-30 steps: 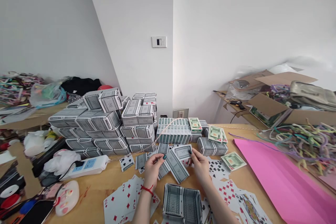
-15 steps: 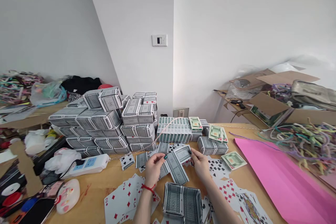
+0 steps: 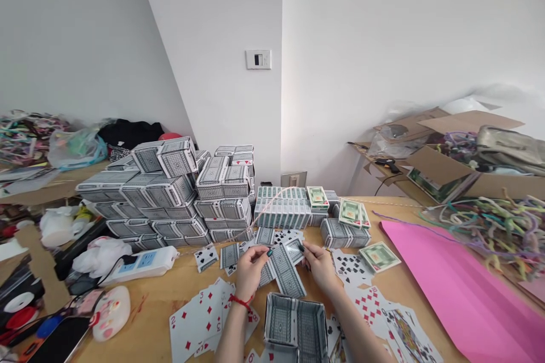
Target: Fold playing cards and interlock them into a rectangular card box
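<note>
My left hand (image 3: pixel 251 268), with a red string bracelet at its wrist, is closed in a pinch at the upper left edge of a playing card (image 3: pixel 288 275) with a grey patterned back. My right hand (image 3: pixel 318 265) pinches the right end of a second playing card (image 3: pixel 293 248), which lies crosswise with the first. That end looks bent up and inward. Just below the hands stands an open box of folded cards (image 3: pixel 297 323) with two compartments. Loose cards lie beneath and around both hands, among them a ten of spades (image 3: pixel 352 267) and a three of diamonds (image 3: pixel 208 312).
Behind rise stacked card blocks (image 3: pixel 157 193) on the left and a row of small packs (image 3: pixel 283 208) in the middle. Card packs (image 3: pixel 380 257) and a pink sheet (image 3: pixel 451 289) lie right. A power strip (image 3: pixel 145 265) and a phone (image 3: pixel 59 346) sit left.
My right hand has moved left, closer to my left hand, and the end of the card it pinches has bent inward. My left hand stays nearly still.
</note>
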Tool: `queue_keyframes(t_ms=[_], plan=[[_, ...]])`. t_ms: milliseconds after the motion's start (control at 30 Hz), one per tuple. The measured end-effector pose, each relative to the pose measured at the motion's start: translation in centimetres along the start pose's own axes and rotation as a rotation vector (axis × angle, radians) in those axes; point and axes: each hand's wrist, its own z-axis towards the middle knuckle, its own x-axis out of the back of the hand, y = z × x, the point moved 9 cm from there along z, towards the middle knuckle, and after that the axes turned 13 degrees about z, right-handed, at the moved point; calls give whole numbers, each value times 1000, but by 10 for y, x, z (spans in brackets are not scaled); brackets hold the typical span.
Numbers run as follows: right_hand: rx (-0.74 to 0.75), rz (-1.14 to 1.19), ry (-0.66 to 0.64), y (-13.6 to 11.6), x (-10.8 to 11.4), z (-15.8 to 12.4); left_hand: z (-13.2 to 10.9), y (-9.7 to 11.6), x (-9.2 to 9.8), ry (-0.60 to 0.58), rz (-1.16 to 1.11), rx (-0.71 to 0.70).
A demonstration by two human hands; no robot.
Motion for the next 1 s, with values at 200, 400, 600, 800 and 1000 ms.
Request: queue_keyframes(t_ms=[200,400,600,800,1000], plan=[[-20,-83,-118,1,-9,0,-1,3,-1,-20,-2,17],[15,-148,-150,-2,-15,-3,0,3,-1,-3,-2,24],[3,-174,-169,-1,-19,-6,-1,5,1,-5,6,19],[-3,-186,-181,2,-20,-8,-1,5,-2,-19,-5,10],[-6,-99,-43,4,-8,-5,0,-3,3,55,-137,96]])
